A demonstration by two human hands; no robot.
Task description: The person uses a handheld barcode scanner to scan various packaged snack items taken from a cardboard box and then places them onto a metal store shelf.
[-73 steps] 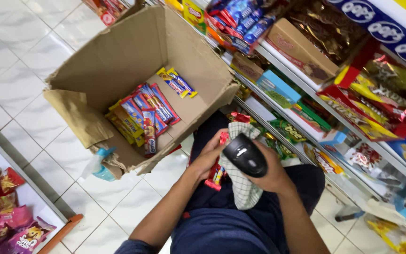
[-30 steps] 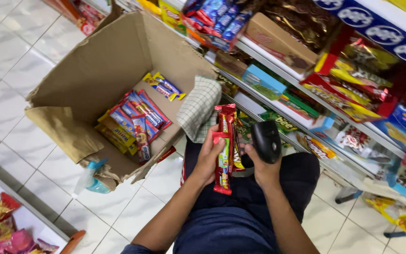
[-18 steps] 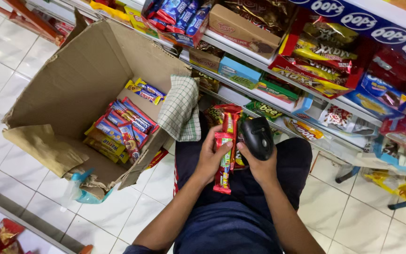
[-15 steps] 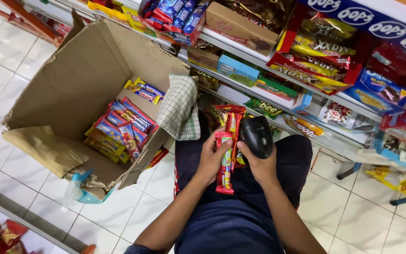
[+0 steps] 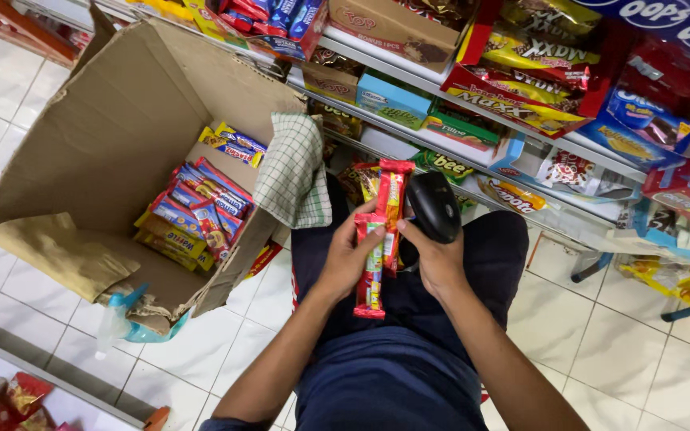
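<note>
The strip of red snack packets (image 5: 378, 231) hangs upright in front of the person's lap, above the dark blue trousers (image 5: 409, 319) and just below the lowest shelf (image 5: 473, 172). Its top packets rise above the fingers; its lower end hangs free below the palm.

The left hand (image 5: 349, 259) is closed around the middle of the strip, fingers curled on its left edge and thumb across the face. The right hand (image 5: 437, 259) is wrapped around the grip of a black handheld barcode scanner (image 5: 433, 207), whose head stands just beside the strip's upper packets. Whether the scanner touches the strip cannot be told.

Progress, as a judgement: one strip is out and under the scanner, so the checking appears to be under way. Much remains: the open cardboard box (image 5: 97, 144) on the white tiled floor (image 5: 616, 351) to the person's left holds a stack of blue and red wafer packets (image 5: 197, 211) and some yellow and blue ones (image 5: 233, 144) beyond them.

A green-checked cloth (image 5: 297, 168) is draped over the box's near wall. A clear bottle with a blue top (image 5: 117, 323) lies against the box's torn front corner. The shelves ahead are stocked with boxed and bagged snacks.
</note>
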